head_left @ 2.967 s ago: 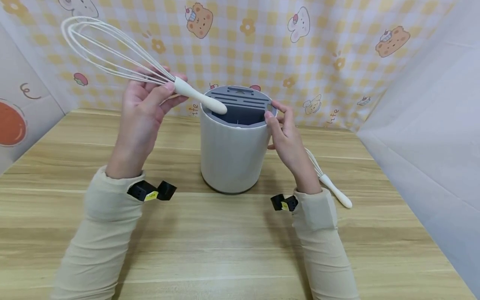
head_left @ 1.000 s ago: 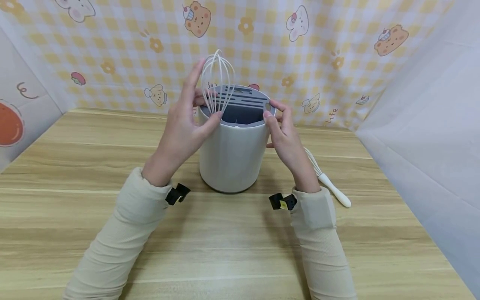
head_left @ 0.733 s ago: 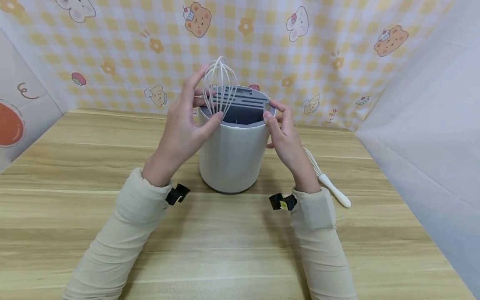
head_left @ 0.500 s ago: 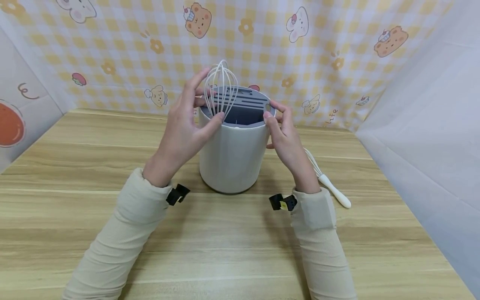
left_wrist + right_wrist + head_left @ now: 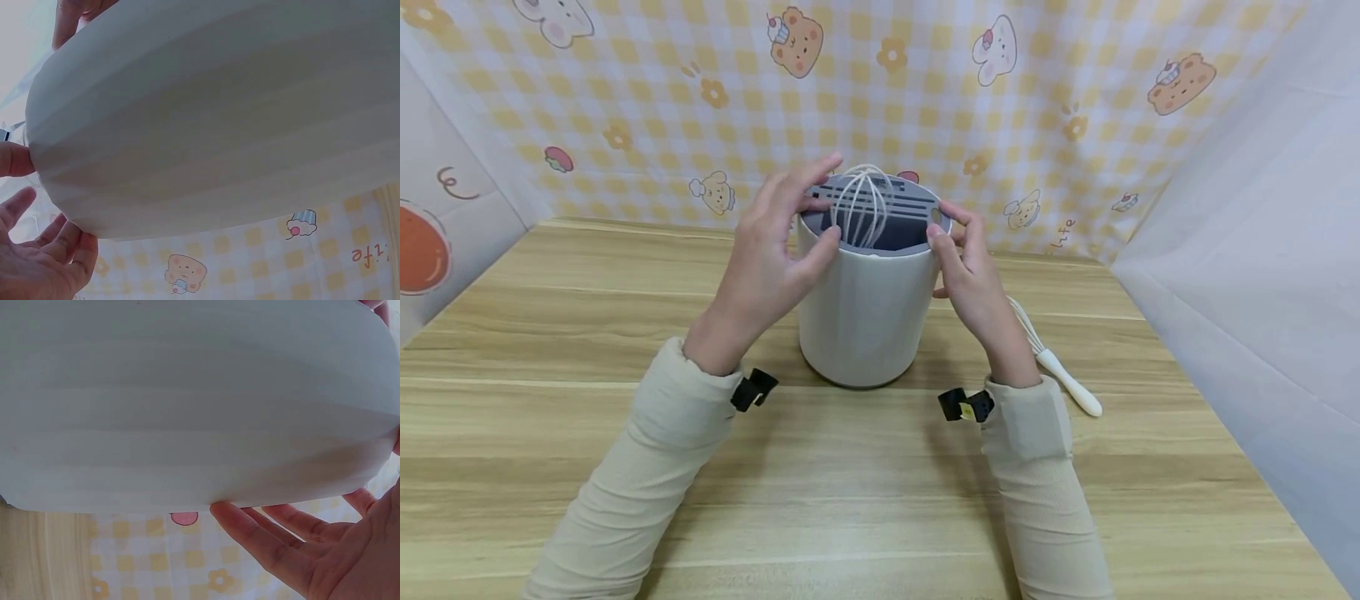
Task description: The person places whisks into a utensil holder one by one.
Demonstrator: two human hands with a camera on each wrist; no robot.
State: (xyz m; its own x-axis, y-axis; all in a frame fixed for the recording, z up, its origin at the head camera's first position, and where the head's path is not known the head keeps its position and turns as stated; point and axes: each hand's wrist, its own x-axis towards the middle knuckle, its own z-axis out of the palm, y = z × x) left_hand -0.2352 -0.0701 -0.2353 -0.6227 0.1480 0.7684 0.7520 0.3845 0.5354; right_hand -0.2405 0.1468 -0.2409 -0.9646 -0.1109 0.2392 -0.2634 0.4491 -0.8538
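A white utensil holder [image 5: 865, 317] with a grey slotted insert [image 5: 898, 200] stands upright on the table. In its front compartment a whisk [image 5: 867, 204] sits handle down; only its wire loops show above the rim, and the handle is hidden inside. My left hand [image 5: 767, 242] is spread at the holder's left rim, thumb and fingers apart beside the wires, no longer pinching them. In the left wrist view its fingertips [image 5: 87, 240] touch the holder's side. My right hand [image 5: 973, 279] grips the right rim, thumb on top and fingers [image 5: 269, 540] along the outer wall.
A second, smaller whisk [image 5: 1067, 379] lies on the wooden table [image 5: 850, 492] to the right, partly behind my right wrist. A yellow checked cloth [image 5: 925, 108] hangs behind the holder, and a white cloth [image 5: 1247, 225] stands at the right.
My left hand brought the whisk from the upper left, turned it handle down and lowered it into the holder, then let go as it sank. My right hand stayed on the rim.
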